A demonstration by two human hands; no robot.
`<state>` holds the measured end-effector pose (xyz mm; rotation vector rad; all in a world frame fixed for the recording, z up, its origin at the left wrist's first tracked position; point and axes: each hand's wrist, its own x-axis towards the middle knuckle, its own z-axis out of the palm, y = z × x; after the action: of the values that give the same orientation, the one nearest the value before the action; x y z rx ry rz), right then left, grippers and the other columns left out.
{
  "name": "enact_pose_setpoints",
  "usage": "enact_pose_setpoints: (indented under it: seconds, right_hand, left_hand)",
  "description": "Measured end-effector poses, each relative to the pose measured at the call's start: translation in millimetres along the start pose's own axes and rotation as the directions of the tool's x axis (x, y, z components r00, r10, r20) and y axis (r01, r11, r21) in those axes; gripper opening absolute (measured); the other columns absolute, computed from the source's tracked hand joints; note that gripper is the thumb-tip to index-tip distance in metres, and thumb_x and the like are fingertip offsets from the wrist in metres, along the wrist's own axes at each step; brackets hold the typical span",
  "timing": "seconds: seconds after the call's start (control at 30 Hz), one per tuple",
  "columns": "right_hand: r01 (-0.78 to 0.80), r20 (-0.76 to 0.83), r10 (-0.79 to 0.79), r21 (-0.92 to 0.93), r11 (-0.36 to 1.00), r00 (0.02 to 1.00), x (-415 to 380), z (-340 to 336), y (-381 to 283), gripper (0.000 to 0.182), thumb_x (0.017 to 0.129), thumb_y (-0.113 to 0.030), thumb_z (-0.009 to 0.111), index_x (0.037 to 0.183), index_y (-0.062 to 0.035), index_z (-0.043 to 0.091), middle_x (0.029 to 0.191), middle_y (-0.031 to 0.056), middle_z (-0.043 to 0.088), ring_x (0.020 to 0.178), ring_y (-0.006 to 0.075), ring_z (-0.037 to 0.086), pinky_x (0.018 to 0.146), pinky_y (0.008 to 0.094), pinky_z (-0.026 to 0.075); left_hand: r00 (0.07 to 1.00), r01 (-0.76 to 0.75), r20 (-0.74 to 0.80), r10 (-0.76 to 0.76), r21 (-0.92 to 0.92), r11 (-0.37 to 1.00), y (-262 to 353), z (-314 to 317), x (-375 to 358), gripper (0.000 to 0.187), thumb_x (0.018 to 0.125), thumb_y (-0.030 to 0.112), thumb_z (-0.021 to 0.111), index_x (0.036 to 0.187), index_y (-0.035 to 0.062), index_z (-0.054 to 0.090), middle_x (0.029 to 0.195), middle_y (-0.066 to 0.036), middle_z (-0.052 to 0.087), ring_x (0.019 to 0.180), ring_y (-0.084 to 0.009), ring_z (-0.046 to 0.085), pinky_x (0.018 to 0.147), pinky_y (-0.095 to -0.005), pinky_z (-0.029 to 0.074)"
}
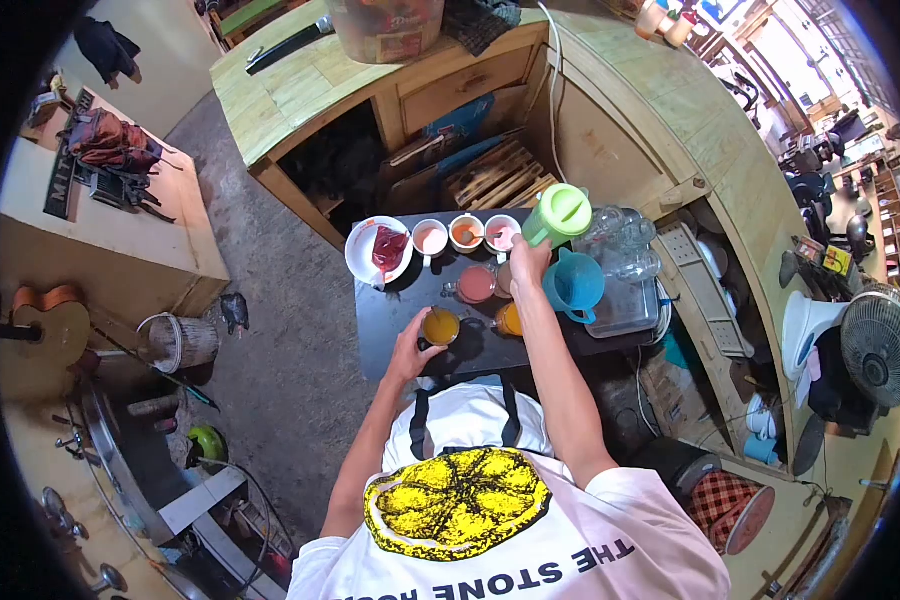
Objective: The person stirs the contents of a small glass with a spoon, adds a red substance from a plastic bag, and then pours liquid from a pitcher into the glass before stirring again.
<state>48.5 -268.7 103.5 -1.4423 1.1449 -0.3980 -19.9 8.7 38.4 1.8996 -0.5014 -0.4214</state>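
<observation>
My left hand point(410, 346) is wrapped round a glass of orange-yellow drink point(441, 327) near the table's front edge; a thin stick-like thing stands in it. Farther forward, my right hand point(528, 262) appears closed at the near side of a green lidded pitcher point(565, 213); its fingers are partly hidden. Beside that hand is a white cup of pink contents point(502, 233). Two more white cups stand left of it: one with orange contents and a spoon point(466, 234), one with pale pink contents point(431, 239). Between my hands are a glass of pinkish-red drink point(476, 285) and an orange one point(510, 320).
A white bowl point(360, 262) with a dark red packet point(390, 251) sits at the table's left. To the right are a blue pitcher point(577, 283), clear plastic bottles point(620, 240) and a clear container point(625, 312). A wooden counter point(300, 95) curves behind the dark table point(380, 325).
</observation>
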Motion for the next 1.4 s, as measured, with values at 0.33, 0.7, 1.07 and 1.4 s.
enact_pose_setpoints:
  seconds: [0.33, 0.7, 1.07, 1.4]
  right_hand:
    - [-0.087, -0.245, 0.107, 0.087, 0.992, 0.964, 56.1, 13.8, 22.8, 0.027, 0.094, -0.015, 0.054, 0.102, 0.0081, 0.067, 0.098, 0.0152, 0.071, 0.089, 0.0278, 0.068, 0.082, 0.0412, 0.052]
    - [0.044, -0.088, -0.01, 0.388, 0.921, 0.996, 75.0, 16.3, 59.5, 0.027, 0.102, -0.015, 0.048, 0.101, 0.0068, 0.064, 0.095, 0.0119, 0.068, 0.081, 0.0188, 0.066, 0.076, 0.0321, 0.053]
    - [0.093, -0.106, -0.049, 0.472, 0.877, 0.993, 69.0, 7.6, 60.0, 0.025, 0.105, -0.013, 0.046, 0.09, 0.0018, 0.06, 0.083, 0.0101, 0.066, 0.077, 0.0189, 0.064, 0.077, 0.0332, 0.051]
    - [0.153, -0.134, -0.102, 0.462, 0.873, 0.986, 69.5, 11.0, 56.5, 0.026, 0.103, -0.012, 0.046, 0.088, 0.0015, 0.061, 0.081, 0.0101, 0.068, 0.076, 0.0178, 0.063, 0.076, 0.033, 0.048]
  left_hand:
    - [1.0, -0.012, -0.004, 0.012, 0.053, 0.999, -2.2, -0.8, -0.2, 0.084, 0.073, 0.015, 0.086, 0.144, 0.0041, 0.043, 0.143, -0.02, 0.051, 0.133, -0.0367, 0.05, 0.11, -0.0429, 0.041]
    - [1.0, 0.008, 0.007, -0.009, 0.038, 0.999, 3.4, -2.1, -0.6, 0.084, 0.073, 0.018, 0.085, 0.144, 0.0041, 0.042, 0.145, -0.02, 0.05, 0.135, -0.0358, 0.048, 0.111, -0.0431, 0.04]
    - [0.999, 0.02, 0.026, -0.021, 0.041, 0.999, 0.5, -0.5, -3.6, 0.085, 0.077, 0.02, 0.082, 0.147, 0.0041, 0.036, 0.146, -0.021, 0.048, 0.137, -0.0373, 0.045, 0.113, -0.0442, 0.038]
    - [1.0, 0.017, 0.017, -0.018, 0.077, 0.997, 2.8, 0.9, -4.0, 0.086, 0.076, 0.019, 0.082, 0.147, 0.0048, 0.035, 0.145, -0.02, 0.049, 0.136, -0.0379, 0.045, 0.113, -0.0443, 0.038]
